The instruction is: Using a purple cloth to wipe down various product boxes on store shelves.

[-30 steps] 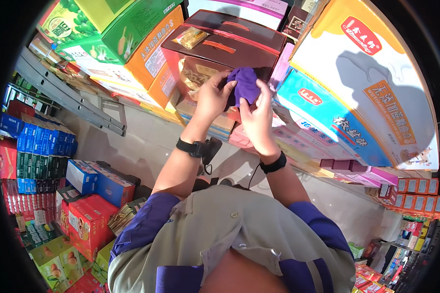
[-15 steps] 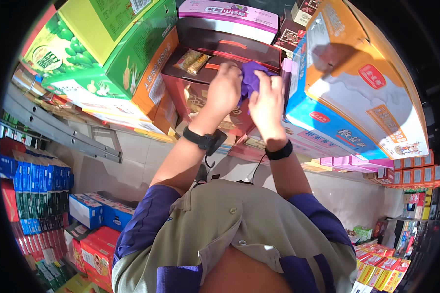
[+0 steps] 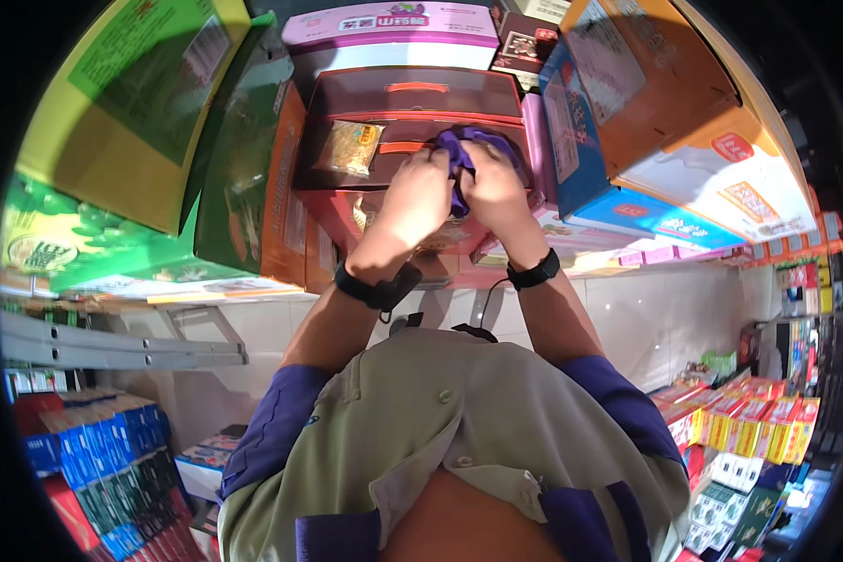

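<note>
My left hand (image 3: 420,195) and my right hand (image 3: 493,190) are close together, both closed on a bunched purple cloth (image 3: 457,150). The cloth lies over the right part of a dark maroon gift box (image 3: 323,176) that has orange strap handles. Part of the cloth is hidden behind my fingers. To the left of my hands, a small clear packet of yellowish snack (image 3: 351,148) rests on the same box. A black band circles each of my wrists.
Green and yellow cartons (image 3: 131,103) stack up at left. An orange and white carton (image 3: 665,103) sits on a blue one (image 3: 646,211) at right. A purple and white box (image 3: 393,39) stands behind. A metal ladder (image 3: 112,347) lies at lower left, near shelved goods.
My view has turned, so the boxes appear shifted. My hands have drawn closer together, and the cloth between them is bunched differently. The snack packet still rests on the box.
</note>
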Available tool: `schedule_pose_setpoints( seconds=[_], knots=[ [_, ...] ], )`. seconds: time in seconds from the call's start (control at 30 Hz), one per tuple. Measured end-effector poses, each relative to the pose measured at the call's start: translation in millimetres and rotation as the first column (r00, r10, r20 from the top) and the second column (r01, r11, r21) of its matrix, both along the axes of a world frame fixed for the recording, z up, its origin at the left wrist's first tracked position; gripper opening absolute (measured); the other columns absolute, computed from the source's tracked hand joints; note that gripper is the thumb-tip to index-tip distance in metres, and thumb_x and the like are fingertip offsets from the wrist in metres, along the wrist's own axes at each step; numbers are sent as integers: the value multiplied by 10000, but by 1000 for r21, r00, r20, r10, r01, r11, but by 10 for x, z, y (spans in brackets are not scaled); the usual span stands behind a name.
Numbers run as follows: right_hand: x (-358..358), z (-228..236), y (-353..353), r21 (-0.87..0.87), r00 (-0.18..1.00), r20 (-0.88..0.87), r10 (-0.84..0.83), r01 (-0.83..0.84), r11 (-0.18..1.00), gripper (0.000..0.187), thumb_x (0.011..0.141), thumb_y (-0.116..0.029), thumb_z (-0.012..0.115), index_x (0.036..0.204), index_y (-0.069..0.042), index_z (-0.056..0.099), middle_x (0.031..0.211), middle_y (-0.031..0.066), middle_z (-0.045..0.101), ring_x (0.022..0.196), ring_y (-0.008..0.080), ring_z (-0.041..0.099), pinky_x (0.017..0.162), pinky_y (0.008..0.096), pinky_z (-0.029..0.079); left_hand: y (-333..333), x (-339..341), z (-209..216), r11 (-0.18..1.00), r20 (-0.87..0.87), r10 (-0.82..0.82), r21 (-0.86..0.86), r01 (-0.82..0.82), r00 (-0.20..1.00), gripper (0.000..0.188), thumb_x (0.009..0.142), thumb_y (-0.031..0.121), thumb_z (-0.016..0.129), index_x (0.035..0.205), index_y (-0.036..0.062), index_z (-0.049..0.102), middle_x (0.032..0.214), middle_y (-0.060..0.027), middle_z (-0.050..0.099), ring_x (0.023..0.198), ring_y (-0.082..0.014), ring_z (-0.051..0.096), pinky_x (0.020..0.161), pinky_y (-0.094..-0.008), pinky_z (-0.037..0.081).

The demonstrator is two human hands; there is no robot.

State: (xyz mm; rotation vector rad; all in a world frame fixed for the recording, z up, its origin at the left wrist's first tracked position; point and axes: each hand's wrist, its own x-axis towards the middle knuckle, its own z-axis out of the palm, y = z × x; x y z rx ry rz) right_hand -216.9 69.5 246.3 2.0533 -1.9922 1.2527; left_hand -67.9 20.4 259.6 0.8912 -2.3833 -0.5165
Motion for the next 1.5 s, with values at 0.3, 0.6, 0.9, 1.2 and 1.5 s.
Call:
schedule_pose_setpoints(
  seconds=[0.3, 0.6, 0.9, 1.2, 1.5],
  knots=[
    [-92, 89, 67, 108, 952, -181, -247, 269, 957, 319, 757, -117, 715, 1027, -6, 586, 957, 237, 602, 938, 446, 588, 830, 497, 485, -80, -158, -16, 986, -58, -160, 30, 162, 985, 304, 813, 46, 586, 1102, -46, 589, 1041, -294, 611, 991, -451, 586, 875, -495, 474],
    [81, 693, -583, -21, 998, -39, -46, 45, 999, 404, 734, 43, 640, 1132, -28, 627, 1082, 235, 631, 1045, 409, 593, 921, 439, 481, -311, 82, 521, 990, -163, 97, -83, -112, 982, 325, 777, 43, 653, 1085, -52, 607, 1010, -285, 636, 962, -447, 613, 842, -482, 498],
    [-417, 538, -1164, 498, 901, -358, -245, 407, 766, 396, 875, -167, 573, 1243, -22, 579, 1298, 265, 545, 1189, 420, 545, 1038, 437, 442, -974, -718, 173, 999, 43, -35, 2, 35, 998, 245, 839, -5, 493, 1042, -30, 627, 989, -302, 640, 981, -460, 603, 838, -499, 490],
    [-398, -73, -1585, 432, 929, -348, 125, 40, 901, 583, 865, -304, 586, 1316, 58, 511, 1349, 290, 516, 1319, 391, 446, 1102, 411, 370, -903, -419, 338, 998, 362, 40, 32, -56, 931, 188, 818, 30, 544, 927, -9, 691, 944, -254, 674, 939, -410, 645, 829, -470, 515],
    [-736, 256, -1589, 637, 891, -89, -445, 394, 662, 625, 841, -244, 606, 1354, 73, 445, 1422, 295, 427, 1318, 403, 442, 1074, 445, 406, -1337, -996, 52, 912, 42, 1, 410, -18, 999, 190, 806, 67, 602, 944, -32, 687, 908, -286, 665, 908, -403, 665, 778, -425, 527]
  ],
)
